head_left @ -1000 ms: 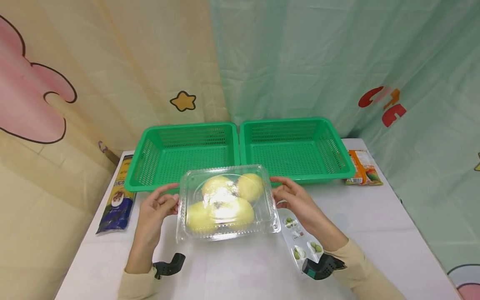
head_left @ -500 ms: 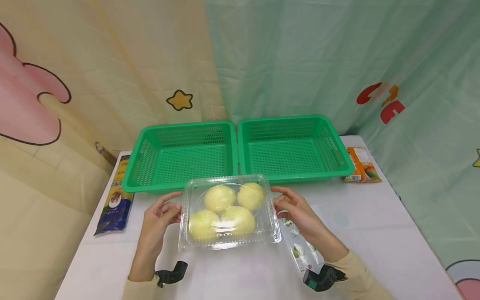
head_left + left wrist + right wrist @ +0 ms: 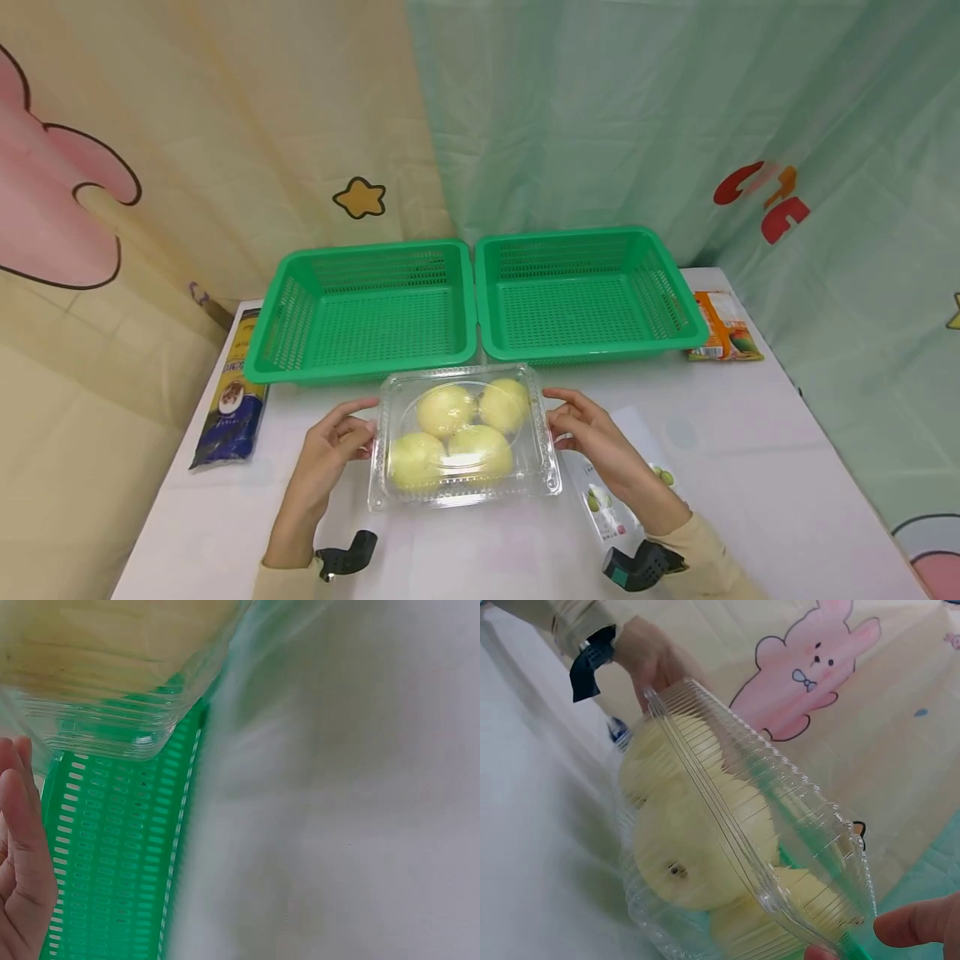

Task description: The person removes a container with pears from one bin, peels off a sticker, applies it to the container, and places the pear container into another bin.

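Left grip [image 3: 327,454] and right grip [image 3: 596,437] pinch opposite ends of a clear box [image 3: 529,458] holding 4 yellow fruits [image 3: 480,452].

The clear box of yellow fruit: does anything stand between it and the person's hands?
Nothing visible does: the left hand and right hand hold the clear box directly, at opposite ends. The printed package lies below the right hand, not between.
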Available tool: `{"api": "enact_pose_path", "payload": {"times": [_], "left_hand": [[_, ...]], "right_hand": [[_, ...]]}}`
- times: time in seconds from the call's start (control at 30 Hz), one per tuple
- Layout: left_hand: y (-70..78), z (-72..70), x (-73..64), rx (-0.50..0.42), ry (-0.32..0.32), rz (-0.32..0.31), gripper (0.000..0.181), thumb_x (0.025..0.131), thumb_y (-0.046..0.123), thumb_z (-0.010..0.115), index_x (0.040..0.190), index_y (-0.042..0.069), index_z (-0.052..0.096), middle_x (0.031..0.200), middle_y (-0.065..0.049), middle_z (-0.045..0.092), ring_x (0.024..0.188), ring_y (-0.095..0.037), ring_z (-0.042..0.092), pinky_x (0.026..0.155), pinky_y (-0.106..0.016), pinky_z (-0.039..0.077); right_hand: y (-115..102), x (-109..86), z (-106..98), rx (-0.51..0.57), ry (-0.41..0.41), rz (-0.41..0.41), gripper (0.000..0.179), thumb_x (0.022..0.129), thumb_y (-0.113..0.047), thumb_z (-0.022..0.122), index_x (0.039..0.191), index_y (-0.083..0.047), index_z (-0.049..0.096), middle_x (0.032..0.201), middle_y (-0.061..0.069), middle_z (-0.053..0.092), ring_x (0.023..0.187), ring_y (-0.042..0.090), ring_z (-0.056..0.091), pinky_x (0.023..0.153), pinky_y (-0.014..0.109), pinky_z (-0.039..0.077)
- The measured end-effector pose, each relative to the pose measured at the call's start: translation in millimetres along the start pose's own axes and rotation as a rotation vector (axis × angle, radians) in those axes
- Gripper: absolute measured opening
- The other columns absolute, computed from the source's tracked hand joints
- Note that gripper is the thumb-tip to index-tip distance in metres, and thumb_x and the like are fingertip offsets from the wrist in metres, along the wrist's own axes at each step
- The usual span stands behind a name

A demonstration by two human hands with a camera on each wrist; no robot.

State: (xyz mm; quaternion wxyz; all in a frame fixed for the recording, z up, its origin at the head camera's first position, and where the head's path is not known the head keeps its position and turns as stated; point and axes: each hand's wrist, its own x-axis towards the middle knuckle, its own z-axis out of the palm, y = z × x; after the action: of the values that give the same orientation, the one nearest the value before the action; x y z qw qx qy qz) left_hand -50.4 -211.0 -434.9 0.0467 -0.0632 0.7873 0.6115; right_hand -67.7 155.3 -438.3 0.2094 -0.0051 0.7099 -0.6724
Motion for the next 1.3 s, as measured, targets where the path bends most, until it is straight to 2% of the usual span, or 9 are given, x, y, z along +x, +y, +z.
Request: {"api": "enact_pose_path", "payload": {"times": [0.33,0.53,0.87,1.07,1.3], "left_hand": [[-7.2,3.8,1.6,0.063,-0.029,-0.081,0.038,0.099,0.015,0.063,0.137,0.011,0.059,0.089,-0.002,0.066,0.08,-0.01,0.062,0.075,-0.026,0.057],[-11.0,8.8,2.5,0.084,-0.051,-0.117,0.039,0.1,0.017,0.061,0.139,0.013,0.058,0.096,-0.008,0.065,0.084,-0.013,0.061,0.076,-0.029,0.058],[-17.0,13.7,1.1,0.11,-0.069,-0.13,0.04,0.102,0.018,0.057,0.142,0.014,0.054,0.101,-0.012,0.065,0.088,-0.014,0.061,0.077,-0.029,0.057],[-18.8,13.0,-0.3,0.098,-0.087,-0.133,0.043,0.101,0.02,0.058,0.144,0.014,0.052,0.105,-0.011,0.064,0.09,-0.014,0.06,0.078,-0.029,0.057],[-19.7,12.0,-2.2,0.065,-0.106,-0.141,0.046,0.101,0.024,0.061,0.145,0.015,0.05,0.111,-0.012,0.064,0.092,-0.013,0.061,0.08,-0.029,0.057]], "right_hand": [[12.1,-0.2,-1.8,-0.009,-0.011,0.014,0.053,0.102,-0.023,0.057,0.148,-0.003,0.04,0.093,-0.004,0.06,0.088,0.011,0.061,0.088,0.033,0.051],[18.7,2.7,-0.7,-0.01,0.013,0.042,0.053,0.101,-0.022,0.058,0.149,-0.004,0.04,0.095,-0.004,0.061,0.089,0.011,0.061,0.087,0.032,0.051],[23.7,2.4,1.9,0.003,0.035,0.06,0.055,0.1,-0.02,0.058,0.15,-0.006,0.039,0.097,-0.002,0.058,0.091,0.013,0.057,0.088,0.032,0.05],[30.1,1.3,4.2,0.035,0.041,0.072,0.056,0.099,-0.019,0.06,0.15,-0.01,0.039,0.098,-0.003,0.058,0.092,0.014,0.058,0.09,0.033,0.049],[33.8,0.0,7.9,0.073,0.088,0.075,0.056,0.097,-0.021,0.064,0.148,-0.011,0.043,0.098,-0.004,0.059,0.091,0.013,0.059,0.087,0.031,0.05]]}}
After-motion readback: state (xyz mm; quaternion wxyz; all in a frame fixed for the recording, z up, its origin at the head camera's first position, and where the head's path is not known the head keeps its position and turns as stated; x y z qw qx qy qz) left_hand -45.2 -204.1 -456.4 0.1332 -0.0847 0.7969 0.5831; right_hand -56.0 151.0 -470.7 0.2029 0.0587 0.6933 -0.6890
